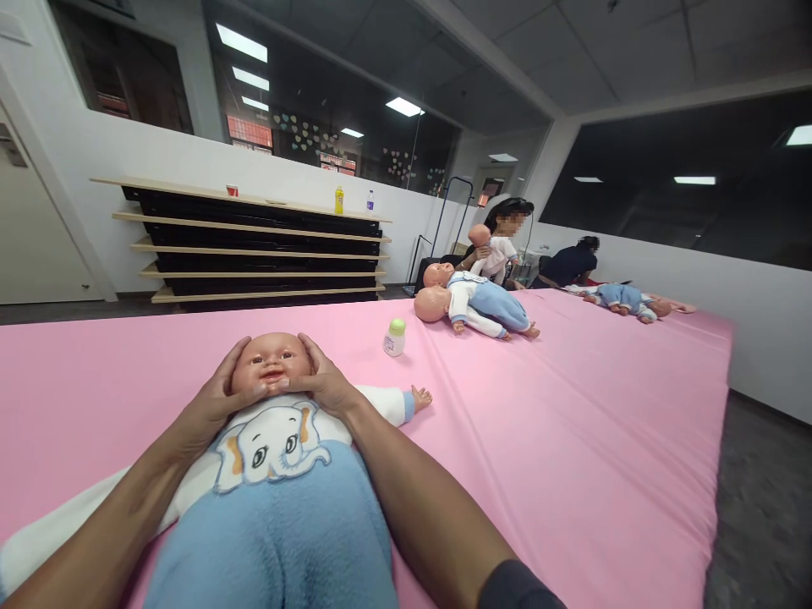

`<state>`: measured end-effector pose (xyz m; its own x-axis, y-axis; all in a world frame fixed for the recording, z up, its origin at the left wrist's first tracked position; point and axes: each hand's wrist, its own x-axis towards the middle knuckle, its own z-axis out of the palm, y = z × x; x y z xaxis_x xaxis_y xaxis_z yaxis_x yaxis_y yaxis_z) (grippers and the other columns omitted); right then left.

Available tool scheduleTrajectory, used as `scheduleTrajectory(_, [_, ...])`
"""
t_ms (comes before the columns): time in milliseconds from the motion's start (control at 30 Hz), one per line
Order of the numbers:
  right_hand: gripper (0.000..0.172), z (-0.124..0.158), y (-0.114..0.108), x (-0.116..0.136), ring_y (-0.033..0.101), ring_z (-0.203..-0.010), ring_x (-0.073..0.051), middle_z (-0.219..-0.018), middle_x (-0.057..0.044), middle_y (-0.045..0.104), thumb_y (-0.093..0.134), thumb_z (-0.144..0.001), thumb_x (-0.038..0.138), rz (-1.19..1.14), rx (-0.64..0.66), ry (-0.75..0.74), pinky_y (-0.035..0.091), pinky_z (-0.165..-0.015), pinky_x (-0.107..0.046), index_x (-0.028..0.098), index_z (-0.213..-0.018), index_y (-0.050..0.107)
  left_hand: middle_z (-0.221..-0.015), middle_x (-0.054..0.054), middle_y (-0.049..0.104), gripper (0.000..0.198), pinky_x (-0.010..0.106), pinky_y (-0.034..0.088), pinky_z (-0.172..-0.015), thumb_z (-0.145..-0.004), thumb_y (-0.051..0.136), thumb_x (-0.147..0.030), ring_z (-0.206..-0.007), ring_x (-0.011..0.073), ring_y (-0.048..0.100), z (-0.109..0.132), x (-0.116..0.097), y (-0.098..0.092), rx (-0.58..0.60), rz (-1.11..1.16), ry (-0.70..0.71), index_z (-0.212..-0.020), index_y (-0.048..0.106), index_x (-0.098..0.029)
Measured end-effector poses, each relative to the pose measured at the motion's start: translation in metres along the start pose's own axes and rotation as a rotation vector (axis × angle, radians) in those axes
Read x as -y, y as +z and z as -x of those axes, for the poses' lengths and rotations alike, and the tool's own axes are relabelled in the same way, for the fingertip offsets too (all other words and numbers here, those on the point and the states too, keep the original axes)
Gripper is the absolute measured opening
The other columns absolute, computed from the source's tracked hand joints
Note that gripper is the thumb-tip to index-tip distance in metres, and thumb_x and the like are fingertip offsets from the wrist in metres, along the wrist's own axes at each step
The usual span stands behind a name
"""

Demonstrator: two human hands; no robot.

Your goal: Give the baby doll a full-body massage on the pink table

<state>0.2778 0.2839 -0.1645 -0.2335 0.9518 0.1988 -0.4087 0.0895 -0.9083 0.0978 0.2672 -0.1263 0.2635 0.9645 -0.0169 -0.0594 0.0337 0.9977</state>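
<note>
A baby doll (272,359) lies face up on the pink cover (539,423), dressed in a white and blue suit with an elephant on its chest. My left hand (219,393) cups the side of the doll's head on the left, its thumb on the chin. On the other side my right hand (323,381) holds the head the same way, with its thumb near the mouth. The doll's arms are spread out to both sides. Beyond my right hand stands a small white bottle with a green cap (394,337).
Two more dolls (482,303) lie farther back on the table, and another (625,300) at the far right. Behind them a person (507,222) holds a doll, and a second person (571,262) bends over. Stacked boards (266,245) stand behind the table.
</note>
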Motion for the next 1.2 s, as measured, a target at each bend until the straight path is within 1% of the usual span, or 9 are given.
scheduleTrajectory(133, [0.113, 0.003, 0.004, 0.005, 0.042, -0.134, -0.026, -0.150, -0.004, 0.035, 0.089, -0.053, 0.024, 0.016, -0.032, 0.011, 0.038, -0.111, -0.040, 0.027, -0.149, 0.028, -0.151, 0.004, 0.037, 0.105, 0.038, 0.053, -0.101, -0.060, 0.082, -0.033, -0.129, 0.0272, 0.052, -0.003, 0.003, -0.001, -0.037, -0.020, -0.003, -0.147, 0.024, -0.042])
scheduleTrajectory(333, [0.111, 0.006, 0.007, 0.010, 0.045, -0.131, -0.027, -0.144, -0.003, 0.042, 0.088, -0.054, 0.026, 0.033, -0.049, 0.038, 0.040, -0.108, -0.045, 0.028, -0.148, 0.030, -0.151, 0.001, 0.037, 0.100, 0.036, 0.049, -0.107, -0.066, 0.077, -0.036, -0.133, 0.0247, 0.048, 0.002, -0.002, 0.001, 0.007, -0.044, 0.020, -0.147, 0.020, -0.044])
scheduleTrajectory(433, [0.111, 0.008, 0.007, 0.011, 0.047, -0.129, -0.026, -0.143, -0.003, 0.043, 0.088, -0.054, 0.025, 0.033, -0.049, 0.039, 0.041, -0.108, -0.045, 0.029, -0.149, 0.029, -0.151, 0.001, 0.037, 0.100, 0.036, 0.052, -0.103, -0.066, 0.077, -0.037, -0.132, 0.0252, 0.049, 0.004, -0.004, 0.002, 0.004, -0.059, 0.017, -0.148, 0.020, -0.043])
scheduleTrajectory(533, [0.109, 0.007, 0.006, 0.011, 0.048, -0.128, -0.026, -0.142, -0.003, 0.045, 0.087, -0.055, 0.025, 0.039, -0.055, 0.036, 0.042, -0.107, -0.045, 0.028, -0.148, 0.030, -0.152, -0.001, 0.035, 0.098, 0.036, 0.053, -0.101, -0.067, 0.075, -0.039, -0.132, 0.0255, 0.049, 0.003, -0.004, 0.002, 0.009, -0.065, -0.003, -0.147, 0.019, -0.045])
scheduleTrajectory(667, [0.108, 0.005, 0.004, 0.006, 0.048, -0.128, -0.026, -0.143, -0.003, 0.044, 0.085, -0.057, 0.023, 0.027, -0.047, 0.020, 0.041, -0.107, -0.044, 0.029, -0.149, 0.029, -0.154, -0.003, 0.031, 0.095, 0.037, 0.048, -0.107, -0.069, 0.074, -0.041, -0.135, 0.0250, 0.045, 0.002, -0.001, 0.001, 0.010, -0.050, -0.011, -0.146, 0.019, -0.048])
scheduleTrajectory(767, [0.106, 0.002, 0.001, 0.001, 0.048, -0.128, -0.025, -0.145, -0.003, 0.042, 0.083, -0.058, 0.021, 0.008, -0.027, 0.011, 0.040, -0.108, -0.042, 0.029, -0.149, 0.029, -0.153, -0.001, 0.033, 0.094, 0.041, 0.046, -0.108, -0.069, 0.073, -0.043, -0.134, 0.0272, 0.046, 0.001, 0.001, 0.002, 0.000, -0.030, 0.001, -0.147, 0.020, -0.045])
scheduleTrajectory(900, [0.106, -0.002, 0.000, -0.002, 0.045, -0.131, -0.025, -0.147, -0.004, 0.040, 0.082, -0.057, 0.018, -0.004, -0.032, 0.001, 0.038, -0.109, -0.039, 0.028, -0.149, 0.029, -0.151, 0.004, 0.037, 0.102, 0.043, 0.046, -0.109, -0.065, 0.078, -0.039, -0.132, 0.0286, 0.048, -0.001, 0.004, 0.000, -0.011, -0.055, 0.028, -0.149, 0.020, -0.042])
scheduleTrajectory(1033, [0.109, -0.002, 0.002, 0.001, 0.047, -0.129, -0.024, -0.148, -0.007, 0.039, 0.081, -0.056, 0.017, -0.019, -0.017, 0.021, 0.039, -0.108, -0.039, 0.025, -0.150, 0.027, -0.153, 0.007, 0.032, 0.102, 0.045, 0.045, -0.109, -0.066, 0.078, -0.038, -0.133, 0.0300, 0.047, -0.006, 0.009, -0.003, -0.016, -0.017, 0.049, -0.149, 0.019, -0.040])
scheduleTrajectory(1200, [0.106, 0.003, 0.008, 0.008, 0.047, -0.129, -0.024, -0.149, -0.008, 0.038, 0.081, -0.057, 0.016, -0.048, -0.021, 0.033, 0.040, -0.108, -0.038, 0.025, -0.149, 0.029, -0.155, 0.007, 0.029, 0.102, 0.045, 0.041, -0.112, -0.067, 0.078, -0.035, -0.136, 0.0299, 0.043, -0.007, 0.012, -0.006, 0.016, 0.014, 0.082, -0.150, 0.019, -0.038])
